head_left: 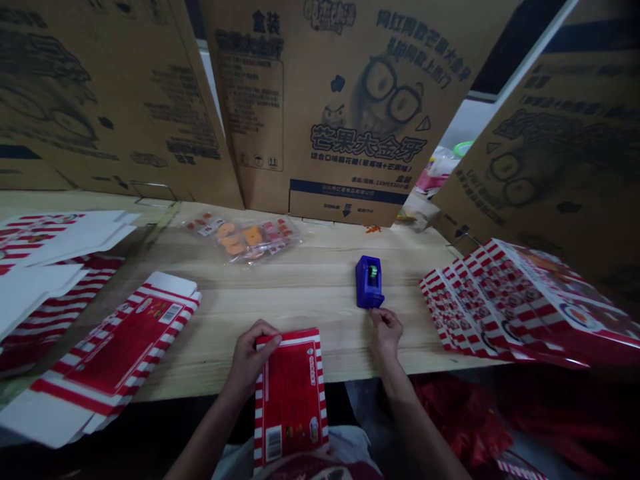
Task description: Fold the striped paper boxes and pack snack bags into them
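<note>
My left hand (254, 357) grips the upper left edge of a red box (293, 393) with red-and-white striped borders, its thumb lying over the top. The box leans from the table's front edge toward my body, its barcode end nearest me. To the right, my right hand (387, 331) has its fingers pinched together at the front end of a blue tape dispenser (369, 281), which stands on the table and holds a small roll of tape. Whether a piece of tape is between those fingers is too small to see.
Flat unfolded striped cartons (125, 347) lie at the left. Finished-looking striped boxes (530, 300) stand in a row at the right. Clear bags of orange and pink pieces (250, 238) lie toward the back. Large cardboard panels (320, 107) wall off the far side of the wooden table (220, 287).
</note>
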### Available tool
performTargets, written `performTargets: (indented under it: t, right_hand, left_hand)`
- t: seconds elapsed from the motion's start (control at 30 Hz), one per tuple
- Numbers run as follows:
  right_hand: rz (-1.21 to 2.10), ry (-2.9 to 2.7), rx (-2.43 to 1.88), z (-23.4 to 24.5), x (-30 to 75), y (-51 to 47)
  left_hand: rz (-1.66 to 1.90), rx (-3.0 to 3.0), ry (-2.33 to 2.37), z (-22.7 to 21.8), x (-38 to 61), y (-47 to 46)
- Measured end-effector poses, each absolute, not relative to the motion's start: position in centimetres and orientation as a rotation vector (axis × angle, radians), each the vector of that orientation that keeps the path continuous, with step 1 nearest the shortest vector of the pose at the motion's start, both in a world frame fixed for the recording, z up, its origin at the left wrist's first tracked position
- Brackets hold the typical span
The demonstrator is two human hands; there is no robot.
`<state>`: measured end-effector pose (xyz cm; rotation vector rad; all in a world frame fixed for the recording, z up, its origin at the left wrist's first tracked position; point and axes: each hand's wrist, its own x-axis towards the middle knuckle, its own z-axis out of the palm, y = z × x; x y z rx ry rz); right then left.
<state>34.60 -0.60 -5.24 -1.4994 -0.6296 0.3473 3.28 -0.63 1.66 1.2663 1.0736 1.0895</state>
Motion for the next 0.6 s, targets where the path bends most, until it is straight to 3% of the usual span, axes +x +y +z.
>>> performTargets:
  t: [0.13,0.33,0.47,0.6]
  right_hand:
    - [0.652,-0.878,-1.478,-0.9,33.7,-1.1]
    - [1.298,-2.108,-1.004,9.7,28.9,3.7]
    - [1.301,-2.665,-0.710,11.8,24.8,6.6]
    - [1.071,-3.078,-0.743,11.1,22.3,7.1]
  left_hand:
    - [1.104,1.253,1.030,1.7,3.7,-0.6]
    - [1.055,1.318,0.981,2.2,4.7,-0.3]
    - [1.037,1.360,0.984,2.8,5.2,-0.2]
    - [1.071,1.361,0.990,2.9,5.2,-0.3]
